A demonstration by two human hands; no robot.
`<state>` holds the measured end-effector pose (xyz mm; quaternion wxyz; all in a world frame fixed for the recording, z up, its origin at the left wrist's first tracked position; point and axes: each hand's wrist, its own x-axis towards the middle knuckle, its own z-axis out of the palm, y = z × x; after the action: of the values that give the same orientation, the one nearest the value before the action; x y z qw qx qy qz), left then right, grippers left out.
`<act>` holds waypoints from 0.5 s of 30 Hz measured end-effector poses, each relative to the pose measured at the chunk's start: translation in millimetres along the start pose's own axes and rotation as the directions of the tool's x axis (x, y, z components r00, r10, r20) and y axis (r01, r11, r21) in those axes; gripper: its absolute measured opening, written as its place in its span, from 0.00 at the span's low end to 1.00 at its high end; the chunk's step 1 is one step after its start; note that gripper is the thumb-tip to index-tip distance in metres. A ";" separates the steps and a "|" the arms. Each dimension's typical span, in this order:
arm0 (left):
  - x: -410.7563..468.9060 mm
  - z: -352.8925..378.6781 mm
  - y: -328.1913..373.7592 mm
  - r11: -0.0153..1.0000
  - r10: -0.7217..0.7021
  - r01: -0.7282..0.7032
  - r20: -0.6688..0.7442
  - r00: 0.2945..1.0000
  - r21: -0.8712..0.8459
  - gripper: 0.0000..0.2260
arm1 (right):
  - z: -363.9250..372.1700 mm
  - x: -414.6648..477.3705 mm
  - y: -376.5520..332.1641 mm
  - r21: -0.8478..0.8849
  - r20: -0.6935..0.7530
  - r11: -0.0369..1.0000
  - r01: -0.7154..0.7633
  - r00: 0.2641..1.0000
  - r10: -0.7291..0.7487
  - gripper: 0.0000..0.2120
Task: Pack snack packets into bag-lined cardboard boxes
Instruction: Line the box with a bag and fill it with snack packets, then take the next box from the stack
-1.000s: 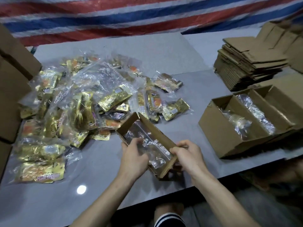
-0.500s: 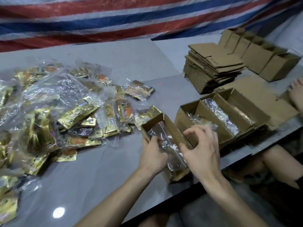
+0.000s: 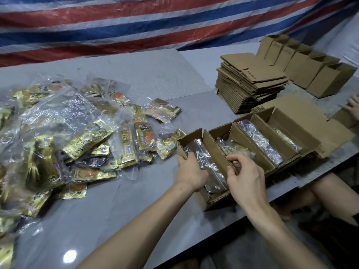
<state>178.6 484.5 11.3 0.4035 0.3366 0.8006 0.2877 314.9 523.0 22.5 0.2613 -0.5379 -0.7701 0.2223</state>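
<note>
Here, the left hand (image 3: 191, 172) curls its fingers over the left wall of a narrow corrugated cardboard box (image 3: 212, 146), and the right hand (image 3: 246, 179) pinches the raw fluted edge of its right wall, so both grip the box. It stands open near the front edge of the smooth grey table (image 3: 136, 200), lined with a crinkled clear plastic bag (image 3: 209, 166), touching a row of similar lined boxes (image 3: 254, 150) on its right. To its left sprawls a heap of glossy gold snack packets (image 3: 87, 140) in clear wrap. Farther back sits a stack of flattened cardboard (image 3: 250, 82).
</note>
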 end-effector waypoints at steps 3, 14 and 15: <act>1.6 1.1 2.0 0.999 -0.004 0.004 0.005 1.000 0.039 0.20 | -1.0 3.6 2.0 0.023 0.008 1.000 -0.019 1.000 0.019 0.12; 1.3 1.3 6.4 0.999 -0.009 0.008 0.047 0.999 0.033 0.16 | 1.5 9.0 6.1 0.033 0.026 0.997 -0.077 0.997 0.076 0.10; 1.3 1.3 7.8 1.000 -0.012 0.010 0.059 0.998 0.023 0.17 | 0.9 9.6 6.9 0.028 0.025 0.997 -0.077 0.997 0.076 0.10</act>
<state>181.5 490.5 15.7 0.4248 0.3452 0.7934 0.2663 316.4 534.2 19.1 0.2514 -0.5605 -0.7486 0.2497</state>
